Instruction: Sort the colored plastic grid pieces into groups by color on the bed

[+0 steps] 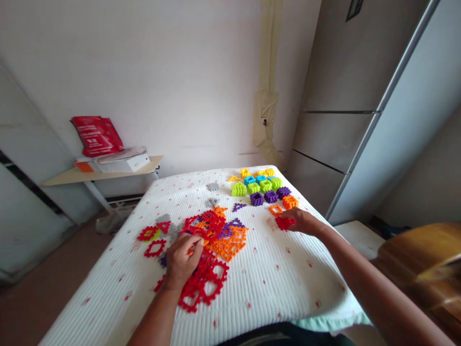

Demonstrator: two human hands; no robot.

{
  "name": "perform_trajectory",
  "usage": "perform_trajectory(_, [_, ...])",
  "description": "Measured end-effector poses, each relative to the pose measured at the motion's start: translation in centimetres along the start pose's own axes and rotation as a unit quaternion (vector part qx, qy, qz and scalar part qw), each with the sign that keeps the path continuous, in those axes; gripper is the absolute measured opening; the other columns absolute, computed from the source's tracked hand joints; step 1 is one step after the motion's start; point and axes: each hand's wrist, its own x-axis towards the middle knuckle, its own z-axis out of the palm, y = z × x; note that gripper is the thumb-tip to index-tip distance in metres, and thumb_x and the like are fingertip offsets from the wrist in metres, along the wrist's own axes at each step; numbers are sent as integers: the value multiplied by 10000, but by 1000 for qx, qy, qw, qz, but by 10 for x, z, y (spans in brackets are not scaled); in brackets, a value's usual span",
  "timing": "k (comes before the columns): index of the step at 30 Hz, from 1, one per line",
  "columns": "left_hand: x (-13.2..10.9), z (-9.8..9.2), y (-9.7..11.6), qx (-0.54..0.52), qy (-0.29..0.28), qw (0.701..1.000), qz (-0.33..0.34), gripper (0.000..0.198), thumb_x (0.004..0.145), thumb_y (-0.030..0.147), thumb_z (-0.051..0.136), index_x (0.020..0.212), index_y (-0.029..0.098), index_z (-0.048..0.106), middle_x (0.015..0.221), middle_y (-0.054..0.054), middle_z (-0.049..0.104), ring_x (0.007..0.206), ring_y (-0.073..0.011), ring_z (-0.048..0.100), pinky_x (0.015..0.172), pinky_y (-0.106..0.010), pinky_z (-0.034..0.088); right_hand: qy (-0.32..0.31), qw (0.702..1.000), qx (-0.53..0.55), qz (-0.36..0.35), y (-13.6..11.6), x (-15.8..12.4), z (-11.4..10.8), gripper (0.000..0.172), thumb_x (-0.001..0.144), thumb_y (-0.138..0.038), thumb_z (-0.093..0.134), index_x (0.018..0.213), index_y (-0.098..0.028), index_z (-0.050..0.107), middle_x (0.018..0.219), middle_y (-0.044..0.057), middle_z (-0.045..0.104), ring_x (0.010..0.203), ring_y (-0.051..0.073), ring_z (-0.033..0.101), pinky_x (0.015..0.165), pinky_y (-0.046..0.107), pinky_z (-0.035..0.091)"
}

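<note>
My left hand [182, 257] is over a loose pile of notched plastic building tiles. Its fingers are bent inward in a pinch, and whatever lies between them is hard to make out against the orange and red tiles below. Red tiles [212, 288] with cut-out centres lie in front of it, orange tiles [228, 245] to its right. On the right side, my right hand [298, 221] has its fingers closed on a red tile [284, 222] low over the cloth. Just beyond that hand are an orange square tile [275, 210] and an orange stack [290, 202].
Purple [257, 199], green [238, 189], blue [249, 180] and yellow [245, 172] stacks stand in rows at the back right. Grey tiles [213, 186] and a purple triangle [239, 206] lie nearer the middle. A fridge [334, 129] borders the right; a side table [104, 175] is at left.
</note>
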Motion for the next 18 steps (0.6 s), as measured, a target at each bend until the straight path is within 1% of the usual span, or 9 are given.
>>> perform_trajectory(3, [1,2,5,-1,-41,999,23,131,816,200,501,768,186,622,711,-34,649,691,-152,594,687,-287,494,4,1000,-13,-9,-2,-1,1,364,670,-175,642,1033,-189,666,1106,98,653,1006,269,604,851,362,500])
perform_trajectory(5, [3,3,9,3,-69,997,32,140,816,178,492,797,188,630,758,-47,658,751,-167,592,737,-320,488,39,999,-19,-16,-9,1,1,360,693,-184,627,1052,-198,650,1174,102,617,1075,273,571,877,377,489])
perform_trajectory(6, [4,3,12,7,-80,996,36,145,813,170,491,804,189,635,775,-51,661,775,-173,588,754,-333,481,58,998,-16,-20,-16,2,1,330,725,-199,607,1053,-201,644,1173,101,615,1077,264,570,880,377,487])
perform_trajectory(8, [5,4,17,21,-101,994,45,157,807,163,493,806,195,646,796,-53,664,804,-183,577,765,-351,465,92,995,0,-29,-32,8,4,250,795,-220,546,1027,-205,637,1102,95,641,1026,238,591,862,368,491])
perform_trajectory(10, [6,5,22,41,-126,990,47,169,804,165,491,807,202,656,806,-50,666,816,-189,566,767,-366,443,110,993,20,-46,-53,16,10,204,835,-213,495,981,-207,637,1004,86,663,938,213,615,818,349,499])
perform_trajectory(12, [6,6,26,60,-156,985,44,173,806,177,492,807,211,663,814,-44,664,823,-190,554,772,-376,418,109,991,39,-73,-74,26,21,191,855,-197,462,935,-200,636,916,79,668,848,190,623,755,315,498])
perform_trajectory(15, [4,7,30,78,-207,974,45,151,798,201,522,800,231,669,842,-30,654,865,-196,530,793,-392,382,99,988,45,-109,-103,38,39,215,886,-185,412,865,-180,626,821,79,654,755,164,607,673,268,468])
perform_trajectory(18, [3,8,32,95,-257,961,46,143,752,222,583,849,264,679,909,-24,635,931,-215,504,819,-410,358,93,986,30,-137,-120,44,56,248,912,-191,374,820,-170,604,769,74,629,727,156,577,648,251,436])
